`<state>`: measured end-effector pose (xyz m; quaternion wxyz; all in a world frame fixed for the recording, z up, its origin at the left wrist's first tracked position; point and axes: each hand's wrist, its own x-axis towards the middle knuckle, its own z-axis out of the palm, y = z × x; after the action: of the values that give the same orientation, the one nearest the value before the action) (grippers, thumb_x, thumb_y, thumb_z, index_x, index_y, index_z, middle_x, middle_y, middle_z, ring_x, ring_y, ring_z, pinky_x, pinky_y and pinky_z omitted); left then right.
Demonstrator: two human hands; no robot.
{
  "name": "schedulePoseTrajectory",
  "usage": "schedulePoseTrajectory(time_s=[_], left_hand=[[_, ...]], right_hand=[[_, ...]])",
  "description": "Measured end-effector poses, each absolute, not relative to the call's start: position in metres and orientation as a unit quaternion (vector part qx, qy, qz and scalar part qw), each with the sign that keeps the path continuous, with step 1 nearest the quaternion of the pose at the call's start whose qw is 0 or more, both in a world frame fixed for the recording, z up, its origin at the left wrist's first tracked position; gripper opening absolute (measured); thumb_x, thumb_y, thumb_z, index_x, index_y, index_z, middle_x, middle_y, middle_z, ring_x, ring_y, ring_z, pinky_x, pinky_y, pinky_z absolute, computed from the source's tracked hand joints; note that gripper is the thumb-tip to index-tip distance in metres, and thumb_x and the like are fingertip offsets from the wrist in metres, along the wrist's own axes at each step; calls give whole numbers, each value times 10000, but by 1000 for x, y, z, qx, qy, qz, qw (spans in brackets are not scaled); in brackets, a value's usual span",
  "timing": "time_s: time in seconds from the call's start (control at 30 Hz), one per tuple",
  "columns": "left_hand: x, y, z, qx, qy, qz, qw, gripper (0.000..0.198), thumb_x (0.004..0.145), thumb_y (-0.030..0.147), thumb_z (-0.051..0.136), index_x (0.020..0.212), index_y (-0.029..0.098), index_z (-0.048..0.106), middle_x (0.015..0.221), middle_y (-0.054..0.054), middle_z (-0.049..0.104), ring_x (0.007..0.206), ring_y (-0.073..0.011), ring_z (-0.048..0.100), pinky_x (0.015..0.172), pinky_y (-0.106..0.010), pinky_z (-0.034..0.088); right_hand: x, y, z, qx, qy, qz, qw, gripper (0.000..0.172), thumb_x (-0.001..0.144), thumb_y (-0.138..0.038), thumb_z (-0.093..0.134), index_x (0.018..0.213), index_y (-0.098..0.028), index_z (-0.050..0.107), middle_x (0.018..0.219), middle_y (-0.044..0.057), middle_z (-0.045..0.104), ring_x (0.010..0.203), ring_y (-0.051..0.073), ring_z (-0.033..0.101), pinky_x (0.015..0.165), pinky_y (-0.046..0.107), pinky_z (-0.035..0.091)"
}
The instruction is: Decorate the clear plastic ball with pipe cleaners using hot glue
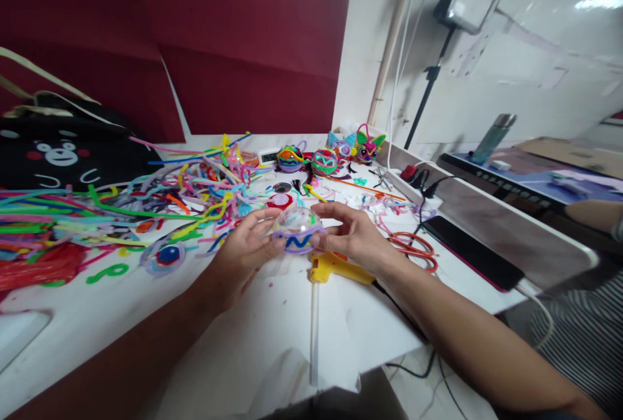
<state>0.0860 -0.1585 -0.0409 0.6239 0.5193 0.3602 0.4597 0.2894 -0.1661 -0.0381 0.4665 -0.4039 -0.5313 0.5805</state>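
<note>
Ball (298, 239) right in the middle of the action, cradled between two bare hands over the white tabletop (272, 335)! It has a clear domed top, and around it runs a purple band with a dark blue zigzag. The left hand (249, 241) grips one side, thumb on the band; the right hand (357, 238) grips the other, thumb at the front and fingers curved round behind — both are grasping, neither is free.

Just below the right hand lies a yellow glue gun (341, 269), with a pale stick (314, 335) pointing toward the near edge. Over to the left, it's a riot of colour: a heap of fuzzy craft stems (160, 202), and nearer, a purple ring with a blue centre (169, 255).

Up at the back sit four decorated balls (324, 161) — the two rearmost sporting pointed ears. Out right, a dark phone (474, 252) lies beside a coiled orange cable (413, 248), and at the far edge another person's striped clothing (579, 329) comes into view.
</note>
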Motion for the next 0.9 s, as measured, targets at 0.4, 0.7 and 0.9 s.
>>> schedulePoseTrajectory(time_s=[0.4, 0.7, 0.9], left_hand=[[87, -158, -41, 487, 357, 445, 662, 552, 710, 227, 798, 1180, 223, 510, 1256, -75, 656, 1119, -201, 638, 880, -216, 499], [87, -160, -40, 479, 363, 451, 660, 572, 667, 224, 824, 1159, 223, 533, 1239, -78, 668, 1103, -219, 651, 870, -241, 517], [85, -159, -42, 478, 359, 452, 662, 581, 666, 226, 828, 1167, 223, 533, 1253, -82, 664, 1128, -226, 641, 929, -268, 502]], right_hand=[[291, -165, -41, -400, -524, 589, 468, 633, 577, -318, 849, 1122, -198, 550, 972, 39, 648, 606, 173, 691, 621, 334, 569], [291, -166, -41, -407, -520, 586, 470, 624, 558, -312, 863, 1092, -199, 563, 1070, 54, 616, 600, 142, 676, 600, 310, 562], [291, -166, -41, -400, -517, 594, 469, 635, 559, -321, 866, 1104, -198, 563, 1075, 53, 624, 603, 141, 676, 615, 315, 561]])
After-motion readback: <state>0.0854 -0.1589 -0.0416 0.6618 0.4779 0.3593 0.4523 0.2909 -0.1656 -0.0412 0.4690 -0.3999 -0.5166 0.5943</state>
